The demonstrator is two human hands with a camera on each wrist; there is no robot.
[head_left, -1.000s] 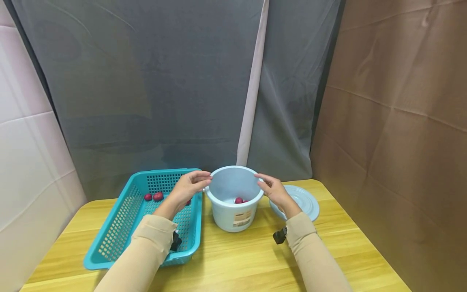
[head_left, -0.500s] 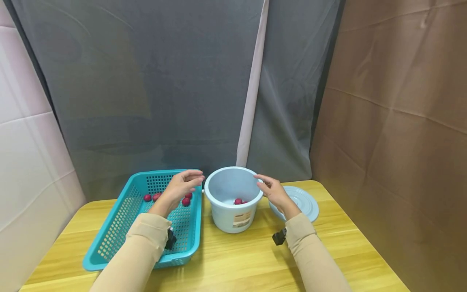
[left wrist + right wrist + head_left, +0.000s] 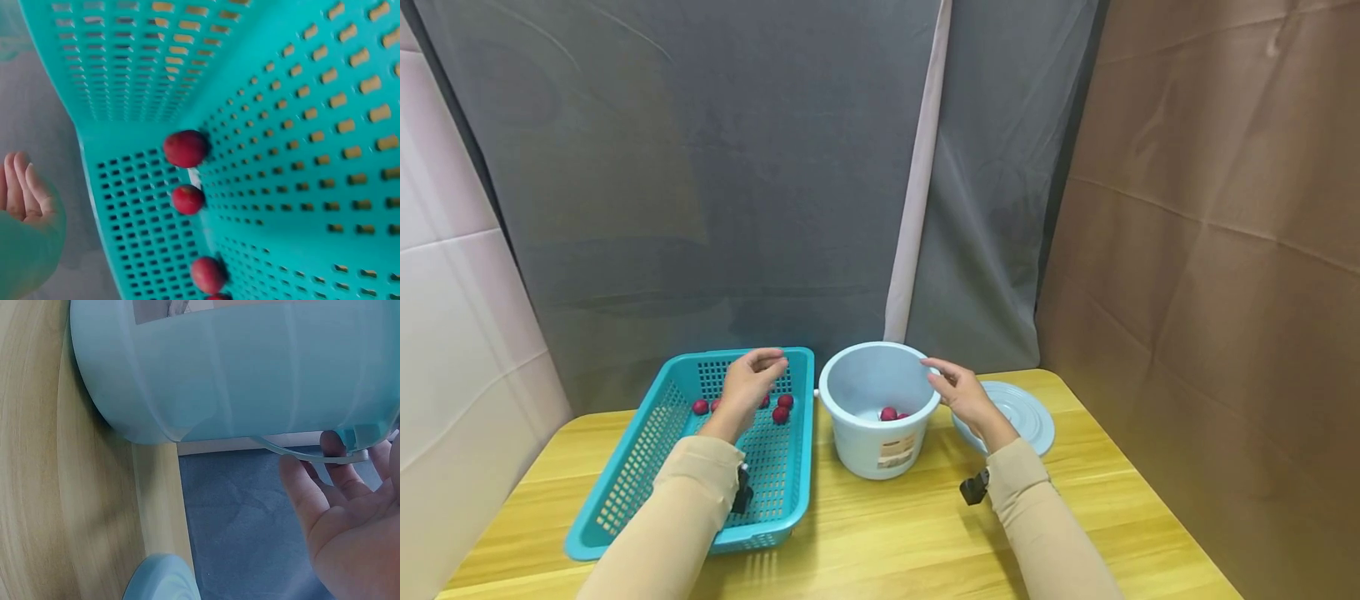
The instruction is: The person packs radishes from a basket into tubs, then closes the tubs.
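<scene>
A person's left hand (image 3: 747, 385) hovered over the far end of a teal basket (image 3: 625, 500), fingers loosely bent and holding nothing, just above small red fruits (image 3: 781, 414) lying on the basket floor. The left wrist view showed those fruits (image 3: 185, 149) strung along the corner where the perforated floor met the wall, with fingertips (image 3: 25, 187) relaxed at the frame's edge. The right hand (image 3: 961, 392) rested with straight fingers against the rim of a pale blue bucket (image 3: 880, 450) standing on the wooden tabletop (image 3: 910, 542); the right wrist view showed its fingers (image 3: 337, 447) at the bucket's thin handle (image 3: 294, 452), whether touching or just beside it was unclear. More red fruit (image 3: 890, 412) lay at the bucket's bottom, and the bucket's lid (image 3: 1022, 417) sat just behind the right wrist.

The risks appeared modest. The round fruits, tucked into a corner, could roll away from a loose pinch. The bucket, steadied only by open fingers, could tip or slide if knocked by an incoming hand, and a fruit dropped from height might bounce out onto the tabletop.
</scene>
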